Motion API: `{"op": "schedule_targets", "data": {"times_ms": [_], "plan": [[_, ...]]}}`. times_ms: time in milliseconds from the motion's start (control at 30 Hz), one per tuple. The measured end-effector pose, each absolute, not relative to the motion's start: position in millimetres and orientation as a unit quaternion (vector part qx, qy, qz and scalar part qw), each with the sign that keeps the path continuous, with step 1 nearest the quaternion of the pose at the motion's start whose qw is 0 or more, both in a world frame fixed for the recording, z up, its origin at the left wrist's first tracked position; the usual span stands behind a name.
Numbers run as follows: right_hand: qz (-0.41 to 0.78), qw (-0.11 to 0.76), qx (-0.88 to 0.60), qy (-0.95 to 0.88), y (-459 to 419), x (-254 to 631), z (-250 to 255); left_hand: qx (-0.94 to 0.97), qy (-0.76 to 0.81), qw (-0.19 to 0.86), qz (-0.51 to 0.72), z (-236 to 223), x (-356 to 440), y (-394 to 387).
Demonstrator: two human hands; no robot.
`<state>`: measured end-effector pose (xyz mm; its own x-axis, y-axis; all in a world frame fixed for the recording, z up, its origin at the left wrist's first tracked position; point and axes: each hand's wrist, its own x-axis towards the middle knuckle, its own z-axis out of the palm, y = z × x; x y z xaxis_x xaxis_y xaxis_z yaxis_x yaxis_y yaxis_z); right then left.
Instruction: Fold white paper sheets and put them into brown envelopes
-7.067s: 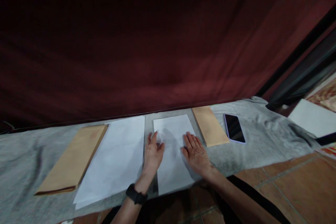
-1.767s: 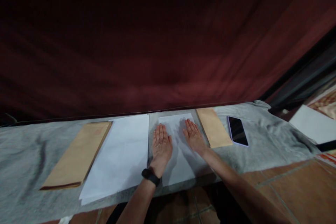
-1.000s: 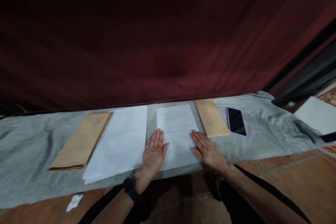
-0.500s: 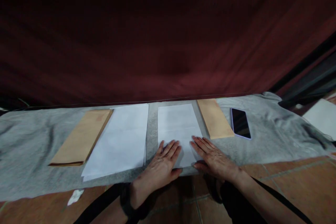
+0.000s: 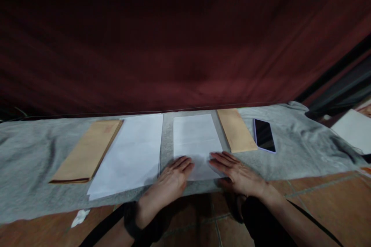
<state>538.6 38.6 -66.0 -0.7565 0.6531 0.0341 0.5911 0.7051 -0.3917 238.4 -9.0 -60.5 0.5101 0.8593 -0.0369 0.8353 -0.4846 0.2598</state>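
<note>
A white sheet of paper [image 5: 197,133] lies flat on a grey cloth, with a faint line across its middle. At its near left corner rests my left hand [image 5: 172,175], fingers stretched forward and close together. My right hand [image 5: 236,173] lies palm down over the near right edge of the same sheet, its fingers extended. Neither hand has anything in its grasp. Left of my left hand is a stack of white paper [image 5: 133,154]. A brown envelope [image 5: 237,131] lies just beyond my right hand.
A stack of brown envelopes [image 5: 87,150] sits at the left. A dark-screened phone with a lilac edge [image 5: 264,136] lies right of the single envelope. The grey cloth [image 5: 292,142] spans the surface before a dark red curtain [image 5: 185,58]. A white scrap [image 5: 80,218] is on the tiled floor.
My left hand has drawn back slightly to the left, its fingers closer together. My right hand has shifted only a little at the sheet's near right edge. The sheet looks unmoved.
</note>
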Motion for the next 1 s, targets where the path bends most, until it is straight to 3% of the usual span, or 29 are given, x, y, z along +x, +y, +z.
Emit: {"op": "schedule_targets", "data": {"times_ms": [200,367,500,633,1000], "plan": [[0.253,0.123,-0.353,-0.892,51.9,544.0,-67.2,0.807,0.506,0.283,0.113,-44.1,211.9,3.8],[0.395,0.142,-0.371,-0.829,53.8,544.8,-63.1,0.728,0.5,0.453,0.122,-37.4,188.2,6.4],[0.446,0.18,-0.334,-0.81,55.2,540.3,-66.6,0.74,0.471,0.457,0.147,-46.2,178.5,8.7],[0.453,0.162,-0.335,-0.81,58.9,537.0,-69.5,0.737,0.465,0.469,0.143,-50.4,177.3,9.4],[0.437,0.205,-0.521,-0.704,68.4,518.6,-77.8,0.556,0.562,0.565,0.237,-35.3,183.1,13.3]]}}
